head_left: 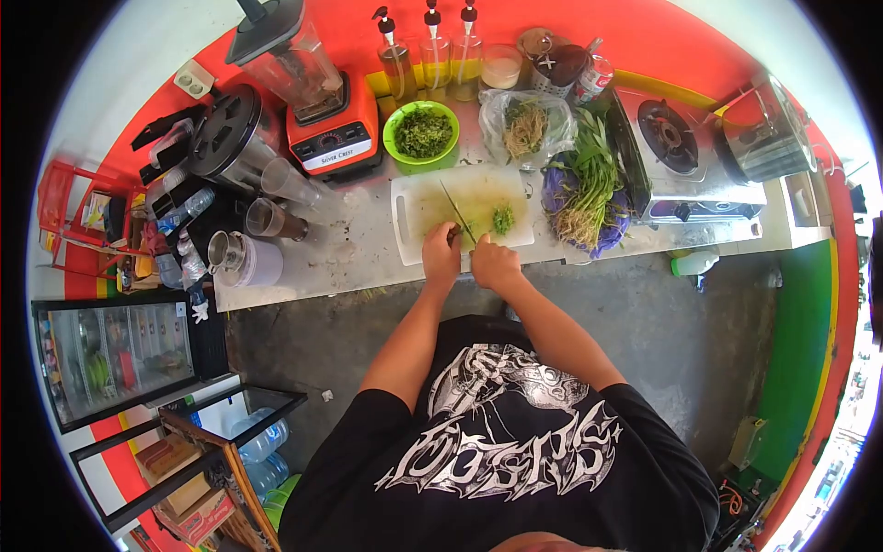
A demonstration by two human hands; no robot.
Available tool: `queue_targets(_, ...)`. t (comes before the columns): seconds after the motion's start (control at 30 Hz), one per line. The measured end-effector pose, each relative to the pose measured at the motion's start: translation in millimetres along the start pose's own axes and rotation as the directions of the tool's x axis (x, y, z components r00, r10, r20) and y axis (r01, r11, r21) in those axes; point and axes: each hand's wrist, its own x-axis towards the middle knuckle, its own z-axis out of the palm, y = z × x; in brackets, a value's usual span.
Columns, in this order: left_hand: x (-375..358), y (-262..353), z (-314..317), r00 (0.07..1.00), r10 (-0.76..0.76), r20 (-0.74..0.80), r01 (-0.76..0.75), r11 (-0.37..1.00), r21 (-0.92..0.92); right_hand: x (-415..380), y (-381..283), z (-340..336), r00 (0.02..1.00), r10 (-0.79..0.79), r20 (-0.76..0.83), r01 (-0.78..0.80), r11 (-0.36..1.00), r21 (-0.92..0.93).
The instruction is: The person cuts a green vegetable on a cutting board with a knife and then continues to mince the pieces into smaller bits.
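My right hand [495,263] is closed round the handle of a knife [457,206], whose blade points away and to the left over a white cutting board [405,241]. Just left of the blade, my left hand [441,255] is closed at the board's near edge. A small dark bit shows at its fingertips, too small to name. On the board's right side lies a little heap of chopped greens [503,219]. The board's middle is stained green. Behind it stands a lime-green bowl [439,169] filled with chopped greens.
Right of the board, leafy greens with roots [589,184] lie on purple plastic. A clear bag [544,147] holds root trimmings. A gas stove [699,189] stands at the right, a red blender [333,138] at back left. Plastic jugs [267,219] and pump bottles [395,69] also stand here.
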Motion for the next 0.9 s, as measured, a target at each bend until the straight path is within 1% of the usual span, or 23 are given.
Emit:
queue_targets(0.07, 0.1, -1.3, 0.5, 0.999, 0.027, -0.017, -0.028, 0.998, -0.05, 0.3, -0.5, 3.9, 1.0, 0.011, -0.018, -0.011, 1.0, 0.027)
queue_targets(0.13, 0.9, -1.2, -0.6, 0.999, 0.043, -0.015, -0.043, 0.998, -0.036, 4.5, -2.7, -4.1, 1.0, 0.029, -0.013, -0.028, 0.997, 0.074)
queue_targets(0.17, -0.3, -1.3, -1.1, 0.998, 0.058, -0.006, -0.059, 0.998, -0.022, 8.3, -2.5, -6.6, 1.0, 0.028, -0.013, -0.026, 0.997, 0.073)
queue_targets(0.2, -1.7, -0.7, -1.2, 0.998, 0.06, -0.006, -0.06, 0.998, -0.021, 12.7, -2.5, -9.8, 1.0, 0.013, -0.001, -0.013, 0.999, 0.03)
queue_targets(0.23, -2.6, 0.2, -0.7, 0.999, 0.028, -0.016, -0.028, 0.999, -0.04, 15.7, -3.1, -11.9, 1.0, -0.001, 0.011, 0.001, 1.0, -0.013)
queue_targets(0.27, -2.2, 0.7, 0.0, 1.0, -0.005, -0.027, 0.004, 0.998, -0.06, 16.0, -3.1, -12.0, 1.0, -0.003, 0.009, 0.003, 1.0, -0.012)
queue_targets(0.3, -1.7, 1.9, 0.3, 1.0, -0.006, -0.03, 0.004, 0.998, -0.058, 11.2, -4.6, -14.8, 1.0, -0.004, 0.019, 0.004, 1.0, -0.02)
queue_targets(0.37, -3.3, 4.1, 0.9, 0.988, -0.07, -0.134, 0.051, 0.989, -0.141, 4.0, -6.2, -9.7, 0.999, -0.004, 0.033, 0.005, 1.0, -0.031)
queue_targets(0.4, -3.5, 0.5, 1.7, 0.988, -0.073, -0.137, 0.054, 0.988, -0.142, 2.0, -6.6, -3.5, 1.0, 0.001, 0.021, -0.001, 1.0, -0.017)
queue_targets(0.47, -3.1, -7.1, 1.3, 0.996, 0.024, -0.081, -0.034, 0.992, -0.125, 4.6, -5.7, 2.5, 1.0, 0.002, 0.011, -0.002, 1.0, -0.006)
queue_targets(0.57, -2.4, -17.4, 4.0, 0.997, 0.039, -0.067, -0.044, 0.996, -0.081, 17.0, -9.5, -10.0, 0.999, -0.034, 0.009, 0.035, 0.998, -0.051)
queue_targets(0.63, -2.5, -11.4, 0.4, 0.998, 0.007, -0.06, -0.013, 0.995, -0.098, 20.8, -11.1, -21.9, 0.996, -0.091, 0.023, 0.092, 0.995, -0.025)
queue_targets(0.67, -1.9, -8.4, -0.8, 0.998, -0.022, -0.052, 0.016, 0.993, -0.119, 18.9, -11.3, -24.9, 0.995, -0.092, 0.026, 0.092, 0.995, -0.023)
queue_targets(0.77, -3.1, -11.0, 1.9, 0.998, -0.015, -0.06, 0.005, 0.986, -0.166, 17.9, -6.9, -24.1, 0.993, -0.104, 0.05, 0.106, 0.994, -0.021)
queue_targets(0.8, -4.3, -11.4, 1.5, 0.998, -0.021, -0.065, 0.01, 0.986, -0.169, 18.6, -3.3, -11.3, 0.997, -0.066, 0.034, 0.066, 0.998, 0.009)
queue_targets(0.83, -4.6, -12.3, -0.4, 0.998, 0.028, -0.064, -0.034, 0.994, -0.104, 15.6, -2.9, -4.9, 0.999, -0.028, 0.017, 0.028, 0.999, 0.041)
queue_targets(0.87, -3.3, -12.6, -2.1, 0.995, 0.079, -0.063, -0.081, 0.996, -0.039, 14.5, -3.0, -0.4, 0.999, -0.035, 0.017, 0.035, 0.999, 0.036)
queue_targets(0.9, -3.1, -13.5, -1.7, 0.994, 0.077, -0.072, -0.079, 0.996, -0.036, 11.5, -6.0, 1.0, 1.0, -0.023, -0.007, 0.024, 0.997, 0.068)
